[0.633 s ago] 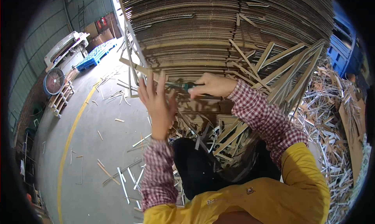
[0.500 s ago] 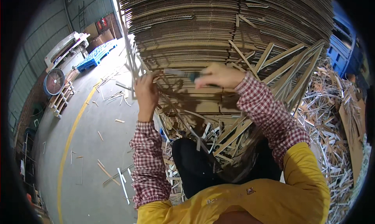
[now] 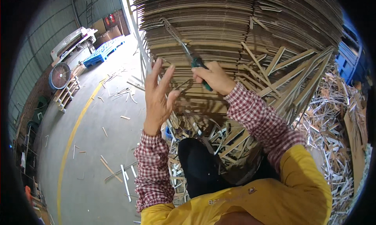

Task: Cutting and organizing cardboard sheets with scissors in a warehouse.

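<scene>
In my right hand point(image 3: 214, 77), closed round its dark green handle, is a long, narrow metal-bladed tool point(image 3: 187, 49). It points up and left across the face of a tall stack of flat cardboard sheets point(image 3: 203, 31); its far end looks jagged, and I cannot tell its exact kind. My left hand point(image 3: 158, 97) is raised at the stack's left edge, fingers apart, holding nothing. Loose cardboard strips point(image 3: 274, 82) fan out from the stack to the right of my right hand.
Scraps pile up by my legs, with a large heap of shredded offcuts point(image 3: 329, 135) at the right. Strips lie on the grey floor point(image 3: 94, 135) at the left. Farther back are a round fan point(image 3: 59, 75), a blue pallet point(image 3: 102, 51) and a blue container point(image 3: 347, 54).
My hands have drawn apart; the left has opened and turned upward. The tool has swung from lying sideways toward my left hand to pointing up the stack. The view has shifted slightly.
</scene>
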